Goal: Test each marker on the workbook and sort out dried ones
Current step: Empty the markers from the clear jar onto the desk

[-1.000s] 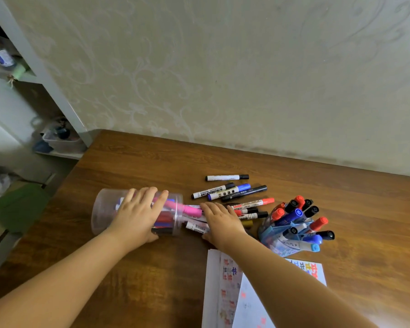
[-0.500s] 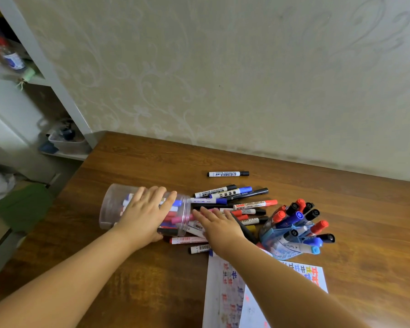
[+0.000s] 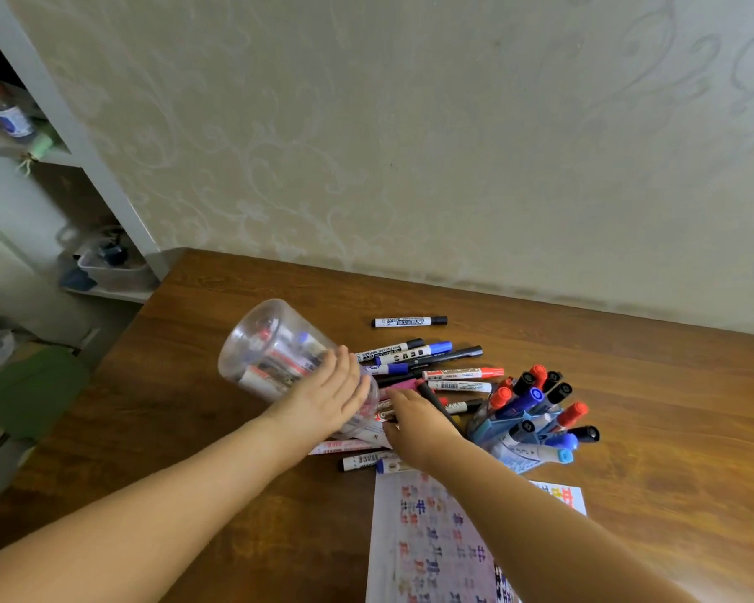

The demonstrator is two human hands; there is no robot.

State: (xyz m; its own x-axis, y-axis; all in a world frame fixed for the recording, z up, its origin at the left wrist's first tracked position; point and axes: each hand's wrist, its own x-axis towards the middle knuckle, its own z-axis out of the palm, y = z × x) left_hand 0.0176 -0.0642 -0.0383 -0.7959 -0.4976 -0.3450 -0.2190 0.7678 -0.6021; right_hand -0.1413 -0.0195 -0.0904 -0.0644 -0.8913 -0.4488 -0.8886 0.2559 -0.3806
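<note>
Left hand grips a clear plastic jar near its mouth, fingers curled round the wall; jar is tipped up w/ its base raised toward the upper left of the frame and its mouth down at the pile. A few markers are visible inside thru the plastic. Right hand rests on the heap of loose markers at frame centre; whether its grip is clamped on one or just lying flat on them I cannot tell, since the fingers are partly hidden.

Pile spreads across the wooden worktop. One black-capped marker lies apart, above the rest. A blue holder packed w/ more markers, caps pointing up and right, sits just right of the heap. The workbook lies open at lower centre, its top edge touching the nearest markers.

Step in hand looks like emptying the jar, i.e. testing has probably not started. To do it well: tilt the jar more so the last ones slide out, and keep the mouth low over the pile so nothing rolls off toward the left edge. Use the right hand as a stop, not a shove. Then set the jar upright away from the workbook, maybe as the bin for dried ones. Clear markers off the page before scribbling.
</note>
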